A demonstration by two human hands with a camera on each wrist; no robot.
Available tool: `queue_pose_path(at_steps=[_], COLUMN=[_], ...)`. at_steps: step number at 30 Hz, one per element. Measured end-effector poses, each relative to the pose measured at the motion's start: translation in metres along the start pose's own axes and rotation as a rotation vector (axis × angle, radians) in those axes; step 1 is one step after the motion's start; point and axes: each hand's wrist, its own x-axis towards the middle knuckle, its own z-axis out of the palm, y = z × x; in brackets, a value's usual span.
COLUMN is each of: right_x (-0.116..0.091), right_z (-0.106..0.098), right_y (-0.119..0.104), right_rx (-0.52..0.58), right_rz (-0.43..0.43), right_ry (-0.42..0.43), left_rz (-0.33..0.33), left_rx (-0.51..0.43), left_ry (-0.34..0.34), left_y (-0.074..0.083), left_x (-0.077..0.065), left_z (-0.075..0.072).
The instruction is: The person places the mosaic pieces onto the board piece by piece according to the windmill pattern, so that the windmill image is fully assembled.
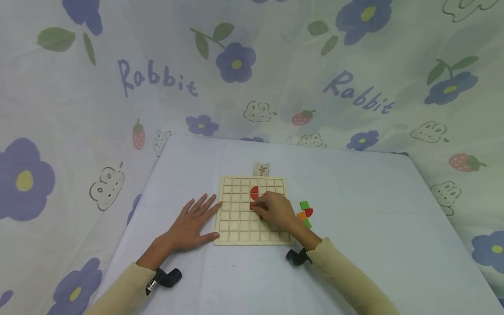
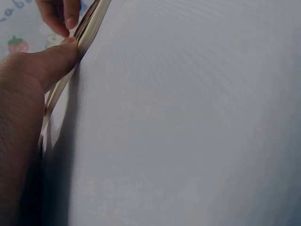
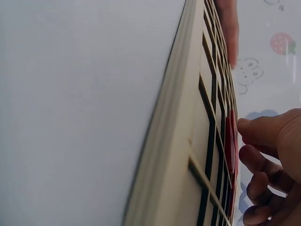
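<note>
A square wooden grid board [image 1: 235,225] lies on the table, its cells outlined by raised ridges. My left hand [image 1: 193,226] rests spread beside its left side, with the thumb and a fingertip at the board's edge. Over the middle of the board, my right hand [image 1: 275,211] has its fingers curled, thumb and forefinger pinching at a small red piece [image 1: 252,205] in a cell. Just above it sit red quarter-round pieces [image 1: 254,190] in neighbouring cells. Another red bit shows below the fingers, partly hidden by them. In the right wrist view, red pieces [image 3: 229,141] stand close to the thumb tip.
Right of the board lie loose pieces: a green square [image 1: 304,205], a red quarter-round [image 1: 309,212], an orange square [image 1: 302,215] and another green piece [image 1: 307,223]. Behind the board is a small card [image 1: 261,169] with a red pinwheel pattern. Printed cloth [image 1: 275,87] surrounds the table.
</note>
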Motion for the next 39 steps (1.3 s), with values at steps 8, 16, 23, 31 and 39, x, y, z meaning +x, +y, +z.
queue_pose_path(at_steps=[8,16,23,31,39], right_x=[-0.021,-0.042,-0.057,-0.071,-0.081], right_z=[-0.016,-0.033,-0.043,-0.049,-0.057], right_y=[0.021,0.045,0.060,0.076,0.081], right_rx=[0.036,0.018,0.000,-0.033,-0.038], right_rz=[0.082,0.268,0.320,0.413,0.484], right_ry=[0.083,0.108,0.152,0.177,0.140], left_rz=[-0.001,-0.014,-0.007,0.004,0.008], left_rx=[0.011,-0.005,-0.016,0.000,-0.006], left_ry=[-0.017,-0.028,-0.015,0.004,0.005], left_y=[0.000,0.000,0.003,0.004,0.002], left_x=[0.000,0.000,0.000,0.001,0.001], left_z=[-0.001,0.000,-0.003,-0.005,-0.003])
